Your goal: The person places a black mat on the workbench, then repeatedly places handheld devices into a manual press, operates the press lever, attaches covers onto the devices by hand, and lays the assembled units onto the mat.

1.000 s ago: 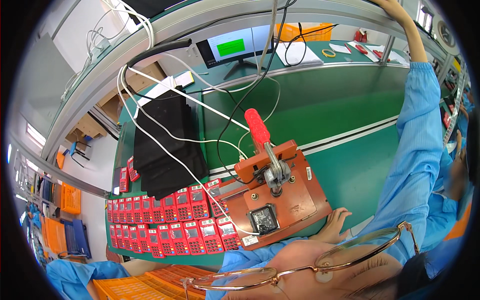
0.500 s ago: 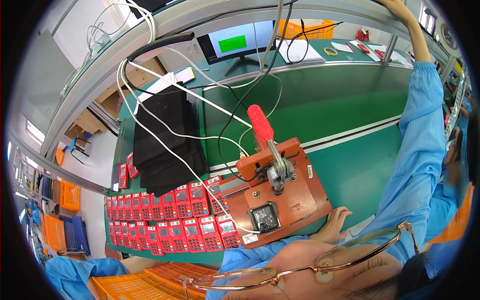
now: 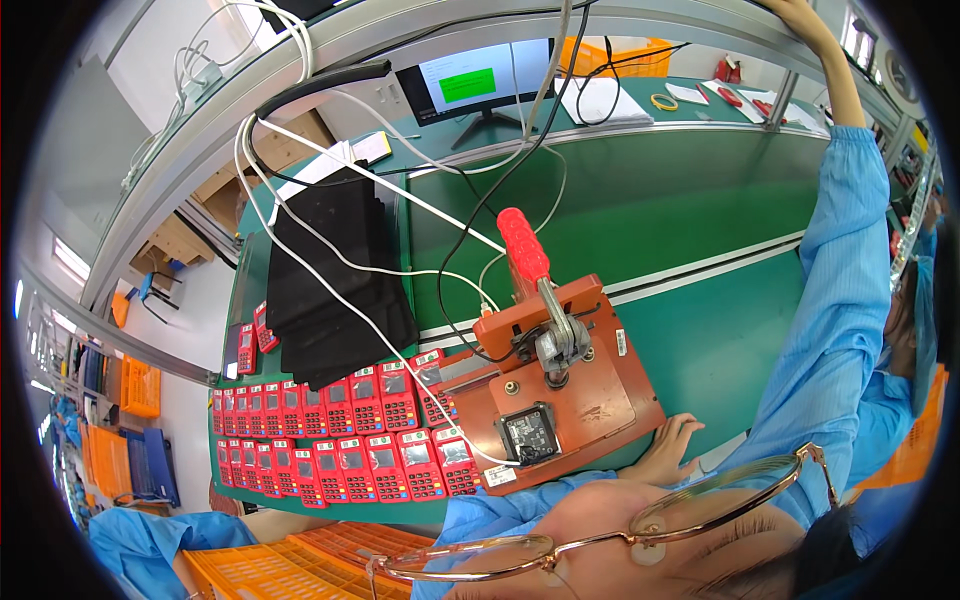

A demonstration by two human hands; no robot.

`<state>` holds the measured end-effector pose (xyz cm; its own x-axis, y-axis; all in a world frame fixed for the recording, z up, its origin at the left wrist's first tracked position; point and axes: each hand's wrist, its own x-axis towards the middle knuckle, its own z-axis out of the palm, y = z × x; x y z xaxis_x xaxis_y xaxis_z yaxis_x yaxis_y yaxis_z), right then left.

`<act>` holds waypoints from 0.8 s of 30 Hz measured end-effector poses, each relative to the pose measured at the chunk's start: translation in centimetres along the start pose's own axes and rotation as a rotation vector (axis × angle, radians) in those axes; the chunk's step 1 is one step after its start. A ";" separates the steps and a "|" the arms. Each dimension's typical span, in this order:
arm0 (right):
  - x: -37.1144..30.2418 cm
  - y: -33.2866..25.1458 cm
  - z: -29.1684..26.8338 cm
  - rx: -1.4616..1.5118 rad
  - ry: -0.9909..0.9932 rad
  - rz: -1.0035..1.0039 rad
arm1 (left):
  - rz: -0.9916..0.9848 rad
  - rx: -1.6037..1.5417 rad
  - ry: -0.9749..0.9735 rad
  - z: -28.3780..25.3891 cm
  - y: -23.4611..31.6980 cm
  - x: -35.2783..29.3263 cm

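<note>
My left hand (image 3: 664,452) rests on the green table beside the right corner of a brown clamp fixture (image 3: 600,400); its fingers are loosely bent and apart, with nothing seen in them. A toggle clamp with a red handle (image 3: 523,245) stands on the fixture. A small black circuit module (image 3: 530,436) sits in its front part, with a white cable (image 3: 375,335) running to it. My right arm reaches up at the far right, and my right hand (image 3: 793,14) is at the overhead metal rail, its fingers cut off by the upper edge.
Two rows of red card terminals (image 3: 383,468) lie left of the fixture. Behind them is a stack of black sheets (image 3: 325,270). A monitor (image 3: 470,85) stands at the back, loose cables hang in front, and orange crates (image 3: 290,565) sit at lower left near another blue sleeve (image 3: 150,545).
</note>
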<state>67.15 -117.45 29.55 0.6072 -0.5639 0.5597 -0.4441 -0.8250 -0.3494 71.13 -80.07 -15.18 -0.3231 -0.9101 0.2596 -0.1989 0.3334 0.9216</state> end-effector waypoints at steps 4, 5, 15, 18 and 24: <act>0.1 0.1 0.0 0.018 -0.007 -0.059 | 0.004 -0.001 0.004 0.0 0.0 0.0; 0.1 0.0 0.0 0.019 -0.007 -0.058 | 0.003 -0.001 0.003 0.0 0.1 0.0; 0.0 -0.2 0.2 -0.041 0.038 -0.007 | 0.007 0.000 0.004 -0.2 -0.2 0.2; 0.0 -0.2 0.1 -0.037 0.029 -0.001 | 0.016 0.010 0.004 -0.2 -0.3 0.2; -0.4 0.2 -0.4 -0.039 0.039 0.011 | 0.028 0.002 -0.003 0.0 -0.3 0.0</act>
<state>66.59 -117.34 29.53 0.5765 -0.5705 0.5850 -0.4764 -0.8163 -0.3266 71.16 -80.17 -15.44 -0.3309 -0.8998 0.2844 -0.1914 0.3591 0.9135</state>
